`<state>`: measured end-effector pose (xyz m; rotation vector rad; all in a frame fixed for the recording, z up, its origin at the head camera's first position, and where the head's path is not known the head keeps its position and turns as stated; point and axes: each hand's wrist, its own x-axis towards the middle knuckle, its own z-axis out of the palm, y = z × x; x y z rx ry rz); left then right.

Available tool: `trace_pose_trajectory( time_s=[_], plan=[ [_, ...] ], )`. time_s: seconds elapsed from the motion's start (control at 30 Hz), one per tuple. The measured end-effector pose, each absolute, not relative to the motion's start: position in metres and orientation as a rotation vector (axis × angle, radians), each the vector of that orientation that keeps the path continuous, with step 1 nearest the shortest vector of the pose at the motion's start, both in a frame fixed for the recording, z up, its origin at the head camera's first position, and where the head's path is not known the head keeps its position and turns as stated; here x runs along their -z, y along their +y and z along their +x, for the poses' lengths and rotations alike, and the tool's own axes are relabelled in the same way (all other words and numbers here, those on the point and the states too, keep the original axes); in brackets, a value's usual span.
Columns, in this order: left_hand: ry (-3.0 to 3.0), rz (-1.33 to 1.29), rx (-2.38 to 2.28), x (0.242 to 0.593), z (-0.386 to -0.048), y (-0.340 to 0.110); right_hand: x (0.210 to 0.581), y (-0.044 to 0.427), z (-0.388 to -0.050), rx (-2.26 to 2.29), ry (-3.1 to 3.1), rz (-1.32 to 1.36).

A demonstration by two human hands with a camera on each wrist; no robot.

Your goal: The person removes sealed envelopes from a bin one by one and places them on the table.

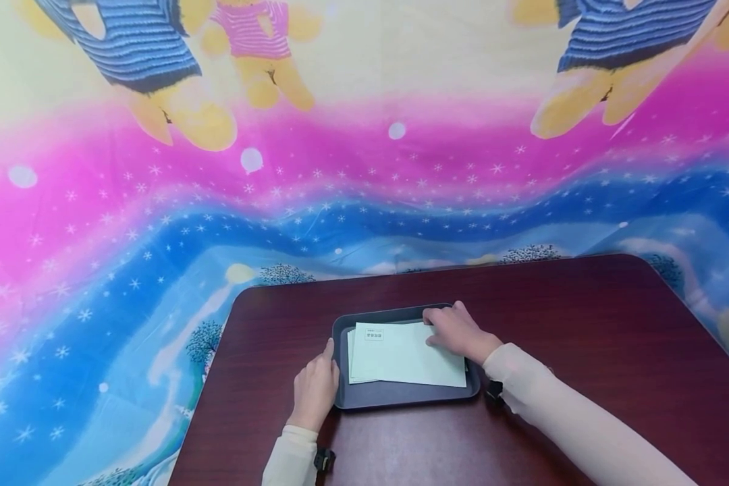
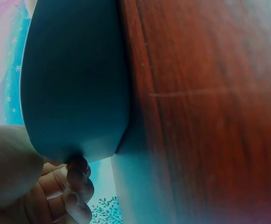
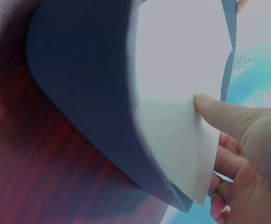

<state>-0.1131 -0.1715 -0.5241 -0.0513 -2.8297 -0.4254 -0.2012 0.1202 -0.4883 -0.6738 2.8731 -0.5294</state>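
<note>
A dark grey tray (image 1: 401,393) lies on the table with a small stack of pale green envelopes inside. The top envelope (image 1: 401,354) has a small printed box at its upper left corner. My left hand (image 1: 316,388) holds the tray at its left side; in the left wrist view curled fingers (image 2: 79,186) meet the outer wall (image 2: 74,84), and the thumb's tip is hidden behind it. My right hand (image 1: 458,332) reaches over the right side and pinches the top envelope, its thumb (image 3: 219,109) pressed on the paper (image 3: 182,60) and its fingers at the far edge.
The dark red wooden table (image 1: 583,324) has rounded corners and extends around the tray. Behind it hangs a colourful printed cloth (image 1: 364,169) with bears and snowflakes, reaching the table's back edge.
</note>
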Motion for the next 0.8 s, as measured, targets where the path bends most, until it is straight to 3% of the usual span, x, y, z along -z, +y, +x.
trace_pose_trajectory(
  time_s=[0.8],
  plan=[
    [-2.833, -0.041, 0.442, 0.5256, -0.1124, -0.1721, 0.4857, 0.1296, -0.2003, 0.851, 2.713, -0.669]
  ],
)
